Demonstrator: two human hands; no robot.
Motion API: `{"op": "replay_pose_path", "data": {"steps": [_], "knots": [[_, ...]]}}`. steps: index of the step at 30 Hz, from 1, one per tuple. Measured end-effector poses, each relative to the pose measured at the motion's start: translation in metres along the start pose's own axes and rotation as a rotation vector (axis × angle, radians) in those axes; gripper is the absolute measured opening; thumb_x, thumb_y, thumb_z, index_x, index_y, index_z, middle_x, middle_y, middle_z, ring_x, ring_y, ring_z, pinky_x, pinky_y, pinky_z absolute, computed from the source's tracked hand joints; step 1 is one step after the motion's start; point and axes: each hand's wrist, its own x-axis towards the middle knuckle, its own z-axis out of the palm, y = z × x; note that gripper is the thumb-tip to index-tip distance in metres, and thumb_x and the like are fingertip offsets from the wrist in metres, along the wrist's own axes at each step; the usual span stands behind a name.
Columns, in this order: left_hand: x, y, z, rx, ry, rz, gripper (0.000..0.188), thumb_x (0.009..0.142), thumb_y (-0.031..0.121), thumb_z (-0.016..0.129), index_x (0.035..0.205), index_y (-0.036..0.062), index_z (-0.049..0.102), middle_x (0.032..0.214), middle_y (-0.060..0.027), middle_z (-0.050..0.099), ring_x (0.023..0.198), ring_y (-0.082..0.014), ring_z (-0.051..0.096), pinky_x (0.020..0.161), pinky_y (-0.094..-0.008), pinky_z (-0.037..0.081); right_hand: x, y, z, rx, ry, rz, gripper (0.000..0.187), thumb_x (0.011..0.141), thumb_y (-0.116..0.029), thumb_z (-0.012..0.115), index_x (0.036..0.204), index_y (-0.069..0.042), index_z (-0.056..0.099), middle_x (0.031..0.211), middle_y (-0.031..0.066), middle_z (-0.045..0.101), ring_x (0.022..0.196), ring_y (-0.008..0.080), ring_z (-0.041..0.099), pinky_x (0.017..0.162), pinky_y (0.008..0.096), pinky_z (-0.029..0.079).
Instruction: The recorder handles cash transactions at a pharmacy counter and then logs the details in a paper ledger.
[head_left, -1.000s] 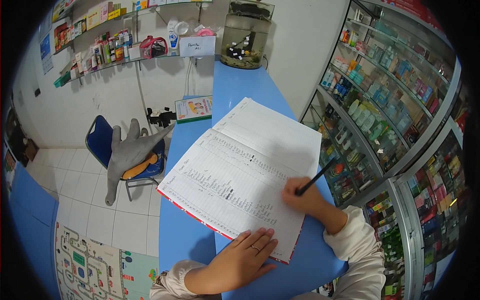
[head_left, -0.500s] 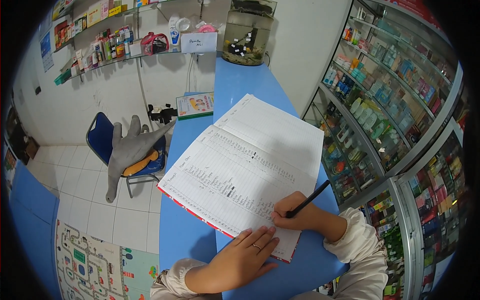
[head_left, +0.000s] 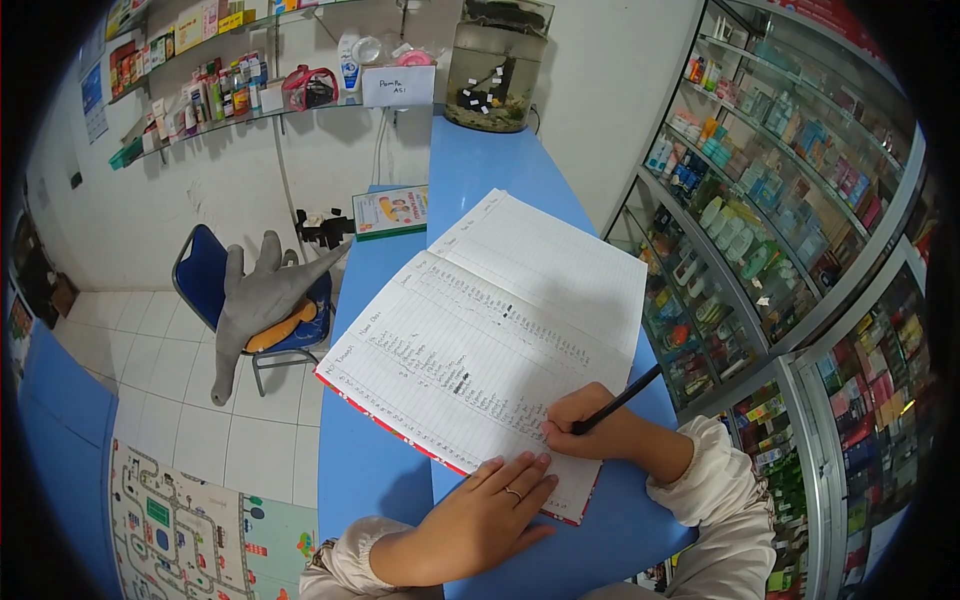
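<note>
An open ruled notebook (head_left: pixel 450 330) with a red cover edge lies slanted on the blue counter (head_left: pixel 500 170). Columns of handwriting cover much of its near page. My right hand (head_left: pixel 590 420) rests on that page, its fingers closed around a black pen (head_left: pixel 622 397) whose upper end points up to the right; the writing tip is hidden by the fingers. My left hand (head_left: pixel 485 520), with a ring on one finger, lies flat with its fingertips on the notebook's lower edge.
Beyond the notebook stand a small fish tank (head_left: pixel 495 70) and a flat box (head_left: pixel 390 212). Glass cabinets (head_left: pixel 750 200) full of packages line the right side. At left, a blue chair (head_left: pixel 205 265) bears a grey plush toy (head_left: pixel 250 300); stocked shelves (head_left: pixel 215 100) hang above.
The pen's upper end has tilted very slightly. Both hands and the notebook look almost the same.
</note>
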Motion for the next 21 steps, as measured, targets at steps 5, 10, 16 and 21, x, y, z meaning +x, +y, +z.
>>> {"op": "replay_pose_path", "data": {"steps": [5, 10, 16, 21], "knots": [[0.0, -0.0004, -0.0008, 0.002, -0.004, 0.001, 0.047, 0.081, 0.031, 0.065, 0.114, -0.0014, 0.056, 0.121, -0.0182, 0.054, 0.117, -0.0302, 0.05, 0.094, -0.0427, 0.043, 0.0001, -0.0001, 0.0, 0.05, 0.018, 0.017, 0.034, 0.077, -0.004, 0.063, 0.056, -0.004, 0.037, 0.048, 0.0063, 0.038, 0.042, 0.0147, 0.034, 0.042, 0.0299, 0.03], [0.0, -0.0005, -0.0003, -0.01, -0.004, -0.002, 0.048, 0.081, 0.03, 0.065, 0.115, -0.0018, 0.055, 0.123, -0.0184, 0.053, 0.117, -0.0304, 0.05, 0.095, -0.0429, 0.043, -0.0008, 0.0009, -0.001, 0.054, 0.046, 0.07, 0.034, 0.078, -0.004, 0.062, 0.055, -0.004, 0.036, 0.048, 0.0061, 0.039, 0.042, 0.0144, 0.034, 0.042, 0.0295, 0.03], [-0.0002, 0.0003, 0.0001, -0.007, -0.012, -0.007, 0.047, 0.081, 0.03, 0.064, 0.115, -0.0017, 0.055, 0.123, -0.0186, 0.053, 0.117, -0.0306, 0.05, 0.095, -0.0428, 0.043, -0.0018, 0.0002, -0.0004, 0.041, 0.039, 0.08, 0.033, 0.078, -0.004, 0.063, 0.056, -0.003, 0.038, 0.049, 0.0049, 0.04, 0.043, 0.0118, 0.035, 0.043, 0.0287, 0.03], [-0.0004, 0.0, 0.0003, -0.005, -0.006, -0.007, 0.047, 0.081, 0.03, 0.064, 0.115, -0.0016, 0.055, 0.123, -0.0185, 0.054, 0.117, -0.0305, 0.05, 0.095, -0.0426, 0.043, -0.0025, 0.0031, 0.0001, 0.061, 0.061, 0.092, 0.034, 0.078, -0.003, 0.062, 0.056, -0.003, 0.037, 0.049, 0.0056, 0.041, 0.043, 0.0127, 0.035, 0.043, 0.0291, 0.031]]}}
